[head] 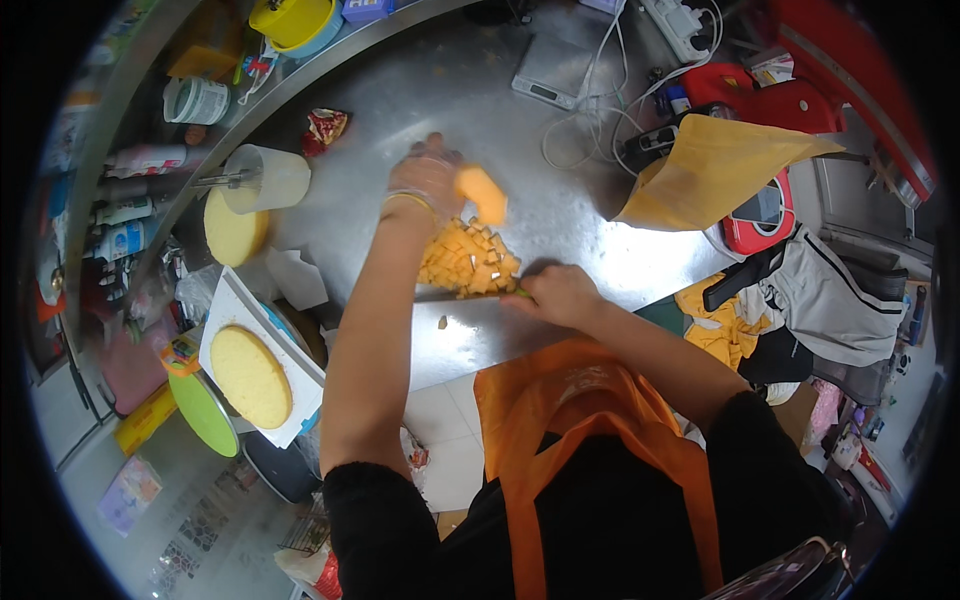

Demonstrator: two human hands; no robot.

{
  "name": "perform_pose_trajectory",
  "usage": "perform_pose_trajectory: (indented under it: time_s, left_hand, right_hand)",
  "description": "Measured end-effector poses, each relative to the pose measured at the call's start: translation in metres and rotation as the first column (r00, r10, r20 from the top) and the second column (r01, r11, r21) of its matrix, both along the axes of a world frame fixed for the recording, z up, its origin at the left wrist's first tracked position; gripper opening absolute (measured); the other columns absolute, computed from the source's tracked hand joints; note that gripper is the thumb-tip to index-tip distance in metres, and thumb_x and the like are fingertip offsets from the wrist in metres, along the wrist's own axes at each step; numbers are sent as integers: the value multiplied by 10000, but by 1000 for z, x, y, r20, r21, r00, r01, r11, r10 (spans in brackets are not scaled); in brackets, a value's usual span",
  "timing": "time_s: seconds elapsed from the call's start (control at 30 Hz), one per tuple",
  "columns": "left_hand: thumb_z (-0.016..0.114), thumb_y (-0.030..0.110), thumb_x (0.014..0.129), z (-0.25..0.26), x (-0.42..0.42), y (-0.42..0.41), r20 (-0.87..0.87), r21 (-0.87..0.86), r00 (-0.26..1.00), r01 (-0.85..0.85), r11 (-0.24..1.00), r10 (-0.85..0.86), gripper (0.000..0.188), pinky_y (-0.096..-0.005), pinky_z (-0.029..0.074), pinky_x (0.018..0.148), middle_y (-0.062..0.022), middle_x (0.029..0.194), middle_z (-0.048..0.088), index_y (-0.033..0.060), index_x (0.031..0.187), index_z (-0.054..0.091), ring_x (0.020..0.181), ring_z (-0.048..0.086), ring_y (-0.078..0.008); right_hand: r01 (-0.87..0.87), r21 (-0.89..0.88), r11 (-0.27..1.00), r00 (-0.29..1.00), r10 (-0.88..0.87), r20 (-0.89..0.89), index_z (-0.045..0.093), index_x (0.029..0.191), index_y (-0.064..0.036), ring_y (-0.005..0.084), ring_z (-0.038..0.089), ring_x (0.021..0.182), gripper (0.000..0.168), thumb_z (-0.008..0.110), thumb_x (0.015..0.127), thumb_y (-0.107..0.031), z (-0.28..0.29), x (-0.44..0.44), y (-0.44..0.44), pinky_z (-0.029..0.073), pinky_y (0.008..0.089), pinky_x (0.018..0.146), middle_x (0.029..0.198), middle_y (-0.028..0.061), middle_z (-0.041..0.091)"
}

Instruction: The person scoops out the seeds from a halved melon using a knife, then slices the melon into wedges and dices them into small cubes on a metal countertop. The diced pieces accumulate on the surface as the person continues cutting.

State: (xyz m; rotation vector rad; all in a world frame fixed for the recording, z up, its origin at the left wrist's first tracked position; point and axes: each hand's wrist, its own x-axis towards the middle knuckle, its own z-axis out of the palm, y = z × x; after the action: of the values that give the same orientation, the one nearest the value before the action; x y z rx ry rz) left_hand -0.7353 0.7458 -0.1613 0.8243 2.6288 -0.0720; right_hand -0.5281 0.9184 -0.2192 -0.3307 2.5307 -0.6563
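Note:
My left hand, in a clear plastic glove, is at a curved piece of orange fruit flesh, perhaps melon or mango. Both are motion-blurred, and the piece seems gripped by the fingers on its left side. Nearer to me, a heap of small diced orange fruit cubes lies on the stainless steel table. My bare right hand is closed around the green handle of a knife. Its blade runs leftward along the near side of the cubes and is mostly hard to make out. One small scrap lies by the table's front edge.
Left: a translucent measuring jug with a whisk, round sponge cakes, and a raised shelf. A red-and-cream wrapper lies beyond. Back right: a digital scale, loose white cables, a brown paper bag and a red stand mixer.

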Motion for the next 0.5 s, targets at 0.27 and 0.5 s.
perform_pose_trajectory:
  time_s: [0.27, 0.5]
  left_hand:
    - [834, 123, 698, 60, 65, -97, -288, 491, 815, -326, 808, 503, 535, -457, 513, 978, -179, 1238, 531, 69, 1200, 656, 1158, 578, -385]
    - [812, 49, 645, 40, 189, -152, -205, 530, 750, -454, 716, 628, 507, -463, 491, 914, -182, 1128, 507, 58, 1134, 679, 1032, 558, -371]
  right_hand:
    - [73, -104, 992, 973, -48, 227, 746, 819, -62, 391, 708, 722, 689, 450, 1035, -645, 23, 7, -14, 574, 496, 704, 744, 168, 714]
    - [45, -76, 996, 988, -33, 153, 749, 807, -37, 382, 716, 736, 694, 459, 1038, -624, -1, 22, -24, 580, 491, 704, 745, 181, 709]
